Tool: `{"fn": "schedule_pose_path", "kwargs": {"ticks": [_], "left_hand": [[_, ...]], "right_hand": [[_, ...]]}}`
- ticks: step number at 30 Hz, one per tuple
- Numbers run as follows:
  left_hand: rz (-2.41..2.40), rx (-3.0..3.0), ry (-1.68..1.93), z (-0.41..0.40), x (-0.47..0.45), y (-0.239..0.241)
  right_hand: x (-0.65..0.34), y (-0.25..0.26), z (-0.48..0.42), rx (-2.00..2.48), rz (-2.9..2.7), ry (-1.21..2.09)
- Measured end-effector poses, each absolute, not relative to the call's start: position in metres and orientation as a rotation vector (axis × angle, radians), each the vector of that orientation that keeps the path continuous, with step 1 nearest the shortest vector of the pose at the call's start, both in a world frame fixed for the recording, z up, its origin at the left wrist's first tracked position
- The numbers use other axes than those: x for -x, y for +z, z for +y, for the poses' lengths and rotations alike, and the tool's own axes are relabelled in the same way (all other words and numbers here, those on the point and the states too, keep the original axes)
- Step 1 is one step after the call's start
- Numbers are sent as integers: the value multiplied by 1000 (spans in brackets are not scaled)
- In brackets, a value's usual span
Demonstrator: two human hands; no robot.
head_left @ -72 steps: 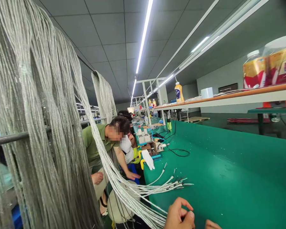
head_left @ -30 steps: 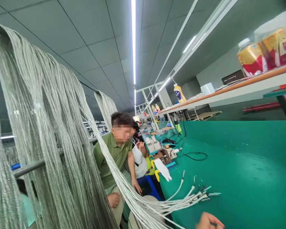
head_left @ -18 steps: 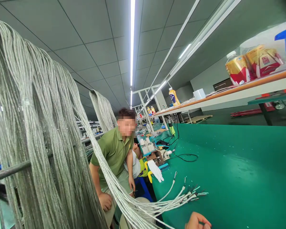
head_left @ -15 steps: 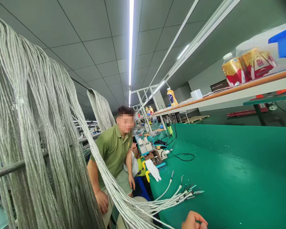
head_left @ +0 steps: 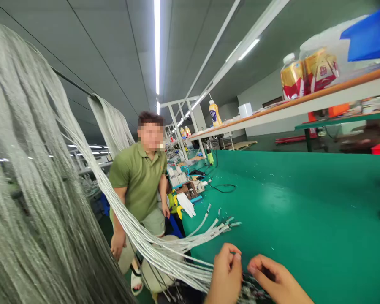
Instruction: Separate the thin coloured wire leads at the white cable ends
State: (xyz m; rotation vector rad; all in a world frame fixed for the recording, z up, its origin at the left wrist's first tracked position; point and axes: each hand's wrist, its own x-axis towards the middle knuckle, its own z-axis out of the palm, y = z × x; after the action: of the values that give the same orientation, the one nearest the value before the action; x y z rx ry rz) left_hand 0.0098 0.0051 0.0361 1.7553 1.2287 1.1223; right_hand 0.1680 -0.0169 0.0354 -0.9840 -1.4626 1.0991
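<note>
My left hand (head_left: 226, 272) is above the front edge of the green table, its fingers curled in toward the thumb. Beside it, my right hand (head_left: 277, 276) has thumb and fingertips pressed together. A small gap separates the two; whatever they may pinch is too small or hidden to make out. A bundle of pale braided cables (head_left: 136, 230) drapes down from the left, some passing behind my left hand. Other cable ends, with stripped wires (head_left: 223, 228), lie on the table just beyond. Below and between my hands, more wire ends (head_left: 251, 287) show blurred.
A person in a green shirt (head_left: 139, 181) stands across on the left beside a stool (head_left: 158, 274). Hanging cable hanks (head_left: 28, 147) fill the left side. On the green table (head_left: 291, 228) are a white glove (head_left: 186, 204) and a small machine (head_left: 191, 188). A shelf (head_left: 259, 112) holds bottles.
Both my hands are now in view, raised higher; only one showed at the bottom before. The person has straightened from a leaning posture. My view has shifted slightly right and down.
</note>
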Motion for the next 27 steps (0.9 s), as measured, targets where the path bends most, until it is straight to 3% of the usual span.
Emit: {"fn": "schedule_pose_path", "kwargs": {"ticks": [15,27], "left_hand": [[1191,-1709,1155,6,-10,44],[1221,-1717,1180,5,-11,45]], "right_hand": [[-167,47,-26,1032,-1479,1212],[-170,44,-28,1013,-1487,1050]]}}
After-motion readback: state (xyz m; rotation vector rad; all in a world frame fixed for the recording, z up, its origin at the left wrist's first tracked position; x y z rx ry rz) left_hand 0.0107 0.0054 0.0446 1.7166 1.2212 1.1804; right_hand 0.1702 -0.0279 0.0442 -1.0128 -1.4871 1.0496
